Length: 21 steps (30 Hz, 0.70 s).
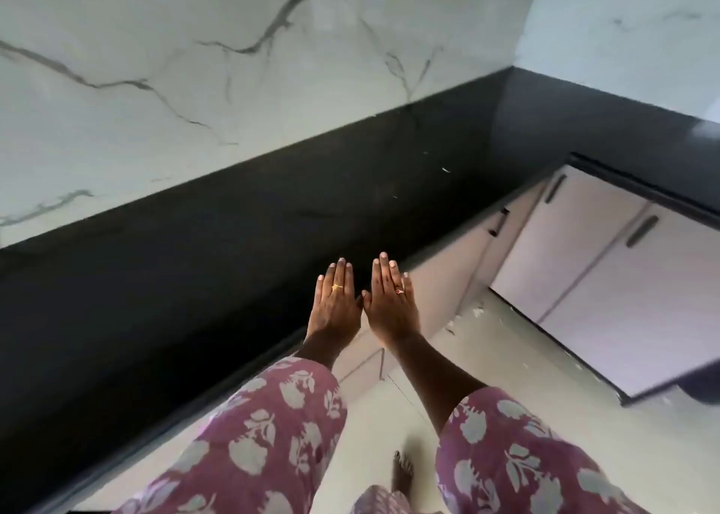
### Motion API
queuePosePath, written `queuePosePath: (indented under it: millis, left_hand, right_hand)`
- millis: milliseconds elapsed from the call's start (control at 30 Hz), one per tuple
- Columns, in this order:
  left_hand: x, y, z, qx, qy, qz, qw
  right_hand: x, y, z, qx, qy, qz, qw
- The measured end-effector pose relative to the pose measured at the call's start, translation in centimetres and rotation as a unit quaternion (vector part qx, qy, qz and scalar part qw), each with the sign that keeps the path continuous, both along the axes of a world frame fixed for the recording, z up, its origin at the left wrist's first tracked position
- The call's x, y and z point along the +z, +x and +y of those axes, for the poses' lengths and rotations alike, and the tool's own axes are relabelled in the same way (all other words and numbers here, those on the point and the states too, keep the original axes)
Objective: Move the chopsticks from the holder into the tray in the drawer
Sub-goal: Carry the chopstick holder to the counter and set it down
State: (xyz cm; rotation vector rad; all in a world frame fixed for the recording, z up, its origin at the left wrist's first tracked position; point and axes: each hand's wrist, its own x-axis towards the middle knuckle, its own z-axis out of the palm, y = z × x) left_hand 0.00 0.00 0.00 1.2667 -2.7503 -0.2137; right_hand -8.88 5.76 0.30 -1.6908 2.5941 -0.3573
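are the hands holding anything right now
Nothing is held: the left hand and right hand are both flat with straight fingers, side by side above the black countertop edge.

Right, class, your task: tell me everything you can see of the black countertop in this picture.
The countertop is a black, smooth slab, stone-like in look, with a faint sheen. It runs along the marble-patterned wall and turns at the corner on the right, forming an L. A few pale specks lie on it. Pale cabinet fronts sit below its front edge. The left hand and right hand are held flat near that edge; contact cannot be told.
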Motion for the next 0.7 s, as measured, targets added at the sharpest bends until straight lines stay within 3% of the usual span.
queuePosePath:
  millis: [167, 333, 700]
  left_hand:
    - [-2.2, -4.1, 6.5, -0.105, 0.016, 0.015, 0.994]
    - [-4.9, -8.2, 14.8, -0.226, 0.022, -0.043, 0.973]
    - [-7.8, -19.8, 39.3, -0.478, -0.013, -0.084, 0.874]
  right_hand:
    - [-2.3, -2.6, 9.6, -0.125, 0.022, -0.059, 0.99]
    - [-4.7, -5.3, 20.3, -0.247, 0.016, -0.08, 0.966]
    - [-7.9, -9.9, 45.7, -0.49, 0.063, -0.143, 0.858]
